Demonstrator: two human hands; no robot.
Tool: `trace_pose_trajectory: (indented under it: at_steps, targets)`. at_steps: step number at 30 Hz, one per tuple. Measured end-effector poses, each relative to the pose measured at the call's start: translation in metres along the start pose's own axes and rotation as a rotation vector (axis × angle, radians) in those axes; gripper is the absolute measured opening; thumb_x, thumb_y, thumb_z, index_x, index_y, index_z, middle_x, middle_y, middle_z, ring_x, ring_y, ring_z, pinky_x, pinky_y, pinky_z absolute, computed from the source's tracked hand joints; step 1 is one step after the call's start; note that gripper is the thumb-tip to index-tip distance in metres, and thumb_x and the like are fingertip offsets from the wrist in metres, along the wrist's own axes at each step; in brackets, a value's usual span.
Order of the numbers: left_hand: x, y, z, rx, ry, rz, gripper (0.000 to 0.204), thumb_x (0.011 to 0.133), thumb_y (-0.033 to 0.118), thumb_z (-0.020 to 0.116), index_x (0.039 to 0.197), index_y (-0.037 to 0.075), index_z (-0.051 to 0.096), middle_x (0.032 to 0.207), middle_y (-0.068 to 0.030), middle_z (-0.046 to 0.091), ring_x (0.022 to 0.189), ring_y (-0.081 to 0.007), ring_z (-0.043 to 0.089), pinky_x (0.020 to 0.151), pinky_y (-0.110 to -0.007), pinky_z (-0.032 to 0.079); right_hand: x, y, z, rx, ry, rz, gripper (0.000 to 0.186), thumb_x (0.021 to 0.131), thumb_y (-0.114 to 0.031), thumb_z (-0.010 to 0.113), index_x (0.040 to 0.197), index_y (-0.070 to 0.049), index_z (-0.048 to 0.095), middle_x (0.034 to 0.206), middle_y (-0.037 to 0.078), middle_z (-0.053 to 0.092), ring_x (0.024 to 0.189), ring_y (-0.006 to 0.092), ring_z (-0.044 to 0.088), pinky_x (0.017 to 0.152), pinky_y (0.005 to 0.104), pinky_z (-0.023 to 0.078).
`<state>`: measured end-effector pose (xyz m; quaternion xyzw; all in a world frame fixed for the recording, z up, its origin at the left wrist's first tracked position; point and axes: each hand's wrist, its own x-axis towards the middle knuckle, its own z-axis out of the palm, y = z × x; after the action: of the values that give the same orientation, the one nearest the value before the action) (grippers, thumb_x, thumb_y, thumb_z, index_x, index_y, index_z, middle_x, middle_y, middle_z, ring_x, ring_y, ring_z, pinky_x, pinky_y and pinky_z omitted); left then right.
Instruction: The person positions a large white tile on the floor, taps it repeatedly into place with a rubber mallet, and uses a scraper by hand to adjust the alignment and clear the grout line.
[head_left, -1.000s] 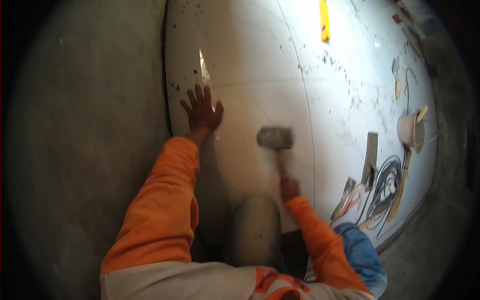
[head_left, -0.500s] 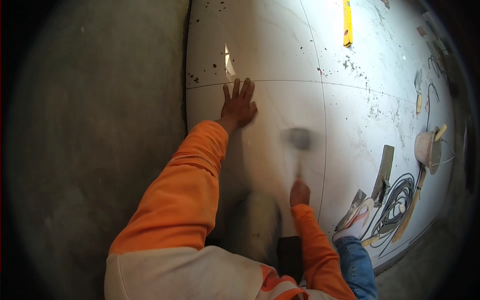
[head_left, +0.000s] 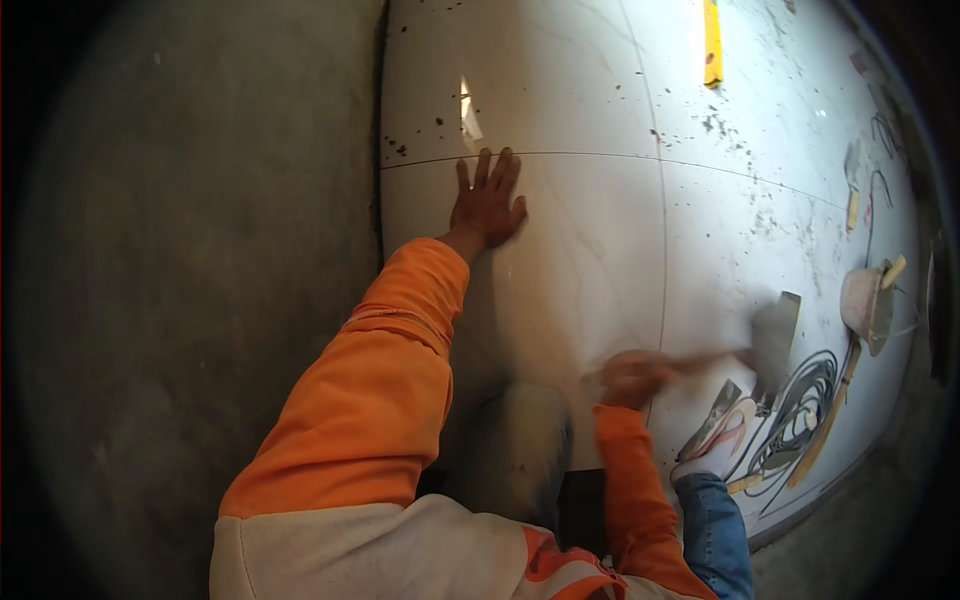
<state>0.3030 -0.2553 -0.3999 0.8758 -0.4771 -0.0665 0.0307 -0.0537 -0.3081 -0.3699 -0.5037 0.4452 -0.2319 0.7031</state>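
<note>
My left hand (head_left: pixel 488 203) lies flat on a white marble-patterned tile (head_left: pixel 570 240), fingers spread, their tips near a joint line. My right hand (head_left: pixel 637 376) grips the wooden handle of a mallet (head_left: pixel 768 343), which now points to the right; its head is blurred by motion over the tools there. A grey trouser knee (head_left: pixel 515 430) is below, between my arms. To the right of my right arm, a foot in a flip-flop (head_left: pixel 712 448) and a blue denim leg (head_left: pixel 712 520) show.
A yellow level (head_left: pixel 713 45) lies up front. At right are a bucket (head_left: pixel 862 295), coiled cable (head_left: pixel 800 405), a straw broom (head_left: pixel 820 450), a trowel (head_left: pixel 852 190) and other tools. A grey concrete surface (head_left: pixel 200 250) runs along the left; dark bits are scattered on the tiles.
The mallet has swung from upright in the middle to sideways on the right, and my right hand has turned with it. My left hand stays flat, slightly farther right in view.
</note>
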Motion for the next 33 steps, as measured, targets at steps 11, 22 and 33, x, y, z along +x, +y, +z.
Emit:
trace_pose_trajectory:
  at_steps: [11, 22, 33]
  targets:
    - [0.0, 0.002, -0.001, 0.047, -0.037, -0.046, 0.068, 0.091, 0.042, 0.037, 0.148, 0.011, 0.015, 0.156, -0.006, 0.009, 0.144, -0.0312, 0.005, 0.112, -0.059, 0.002, -0.002, -0.025, 0.014, -0.932, 0.018, -0.273, 0.048, 0.09, -0.048, 0.051, 0.067, -0.006, 0.046, 0.055, 0.006, 0.051, 0.043, 0.0173, 0.048, 0.041, 0.0331, 0.038]
    - [-0.024, -0.004, 0.002, 0.077, -0.1, -0.044, 0.068, 0.091, 0.04, 0.037, 0.148, 0.011, 0.013, 0.156, -0.0066, 0.01, 0.143, -0.0318, 0.005, 0.112, -0.059, 0.002, -0.032, -0.07, 0.045, -0.367, 0.0, -0.13, 0.064, 0.085, -0.064, 0.048, 0.064, -0.004, 0.051, 0.049, 0.01, 0.048, 0.043, 0.0261, 0.049, 0.043, 0.0364, 0.037]
    - [-0.004, 0.006, 0.003, 0.09, -0.031, -0.025, 0.067, 0.091, 0.041, 0.037, 0.147, 0.011, 0.017, 0.156, -0.0057, 0.012, 0.143, -0.0315, 0.006, 0.113, -0.057, 0.003, -0.018, -0.049, 0.031, -0.414, 0.053, -0.106, 0.061, 0.087, -0.059, 0.051, 0.063, -0.003, 0.048, 0.051, 0.012, 0.049, 0.045, 0.0295, 0.048, 0.045, 0.0387, 0.038]
